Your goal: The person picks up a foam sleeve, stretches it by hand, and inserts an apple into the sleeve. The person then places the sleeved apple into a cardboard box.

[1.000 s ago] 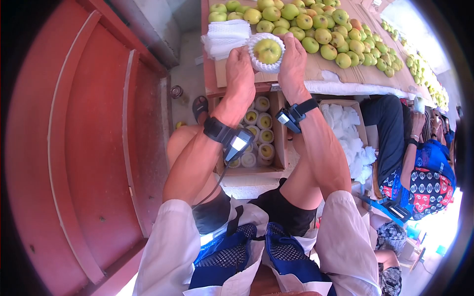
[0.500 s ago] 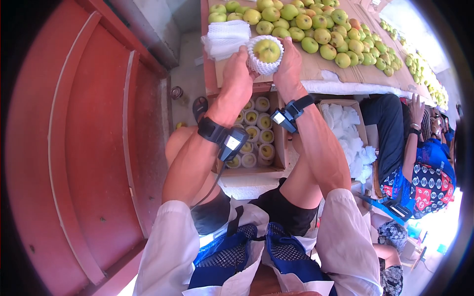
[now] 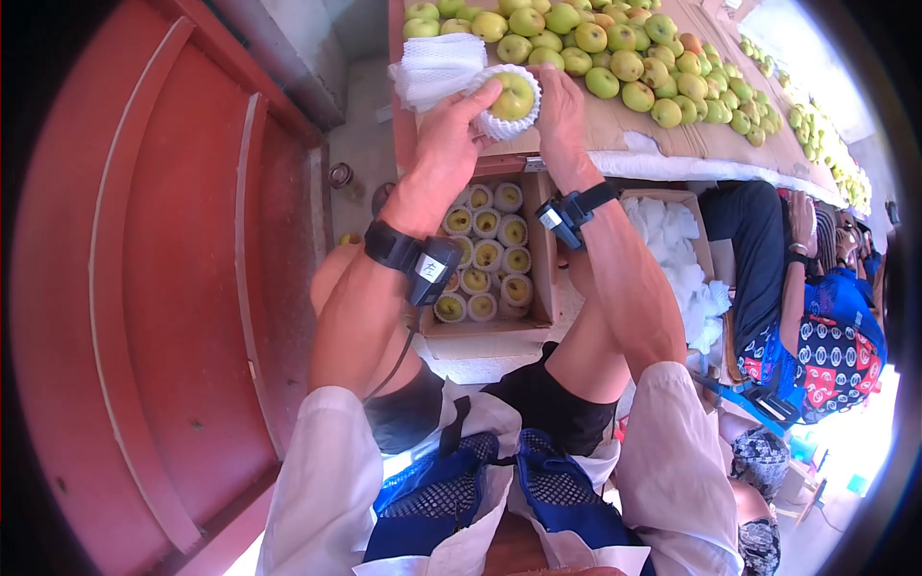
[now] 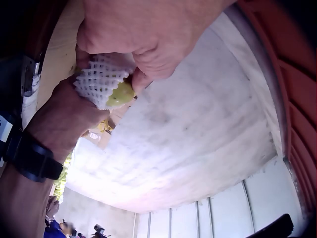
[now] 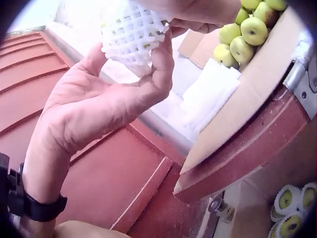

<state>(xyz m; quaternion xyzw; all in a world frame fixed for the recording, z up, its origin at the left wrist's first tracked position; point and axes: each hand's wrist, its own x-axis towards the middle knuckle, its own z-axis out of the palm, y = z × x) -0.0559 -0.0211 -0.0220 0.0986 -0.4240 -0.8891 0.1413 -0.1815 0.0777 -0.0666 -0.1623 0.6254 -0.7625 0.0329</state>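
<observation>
A yellow-green apple (image 3: pixel 516 96) sits in a white foam net sleeve (image 3: pixel 498 128) above the near edge of the table. My left hand (image 3: pixel 449 134) grips it, thumb across the apple's upper left side and fingers around the sleeve. Close against the right side is my right hand (image 3: pixel 563 117), its fingers stretched forward along the net. In the right wrist view the left hand (image 5: pixel 109 101) cups the netted apple from below, thumb and fingers on opposite sides. A stack of flat foam nets (image 3: pixel 439 69) lies just left of the apple.
Loose apples (image 3: pixel 629 65) are heaped on the cardboard-covered table. Below its edge stands a carton (image 3: pixel 545 278) of netted apples. A second box (image 3: pixel 663 240) holds white foam nets. A red door (image 3: pixel 163 288) rises at left; another person's arm (image 3: pixel 792 288) is at right.
The netted apple has shifted slightly left with my left hand, whose thumb now lies over the apple. The right hand's hold has loosened, its fingers straighter beside the net.
</observation>
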